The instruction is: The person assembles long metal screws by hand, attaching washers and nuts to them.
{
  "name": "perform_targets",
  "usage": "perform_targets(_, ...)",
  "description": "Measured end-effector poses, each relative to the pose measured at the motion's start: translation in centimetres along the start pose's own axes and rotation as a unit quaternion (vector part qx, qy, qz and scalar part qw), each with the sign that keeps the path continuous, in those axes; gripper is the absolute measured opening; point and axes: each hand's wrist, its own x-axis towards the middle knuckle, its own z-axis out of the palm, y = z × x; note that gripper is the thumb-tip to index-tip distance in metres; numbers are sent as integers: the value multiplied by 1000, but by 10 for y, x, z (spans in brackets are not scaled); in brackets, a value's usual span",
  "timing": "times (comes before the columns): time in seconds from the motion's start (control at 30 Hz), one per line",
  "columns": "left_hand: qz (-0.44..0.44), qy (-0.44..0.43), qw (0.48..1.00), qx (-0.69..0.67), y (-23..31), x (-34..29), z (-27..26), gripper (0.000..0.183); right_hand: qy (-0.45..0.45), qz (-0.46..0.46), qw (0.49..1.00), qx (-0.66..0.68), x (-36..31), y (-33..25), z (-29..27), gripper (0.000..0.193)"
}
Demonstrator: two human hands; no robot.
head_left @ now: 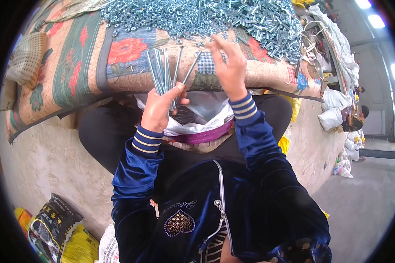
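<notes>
My left hand point(159, 107) is closed round a bundle of long thin metal rods point(159, 72), held roughly upright. Two of these rods fan out to the right, apart from the bundle. My right hand point(231, 70) is raised beside them, its fingertips pinched together at the near edge of a heap of metal nuts point(158, 17). Whatever is between those fingertips is too small to make out. To the right, the nuts meet a heap of short metal tubes point(267, 28). Below my hands, between my legs, sits an open white-lined bag point(195, 128) with dark thin pieces inside.
A flowered quilt point(79, 61) covers the work surface under the heaps. A woven cushion-like bundle point(28, 59) lies at the far left. Metal pans point(315, 69) and white sacks point(335, 107) stand at the right. Filled bags point(55, 223) rest on the floor at lower left. Other people sit farther right.
</notes>
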Motion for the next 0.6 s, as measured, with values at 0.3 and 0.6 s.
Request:
perform_targets(0.3,11,50,999,-18,2,-4,-2,28,-74,-44,973,-216,21,35,27,13)
perform_targets(0.6,-2,20,1000,9,6,-5,3,23,-201,338,829,397,13,19,-15,17)
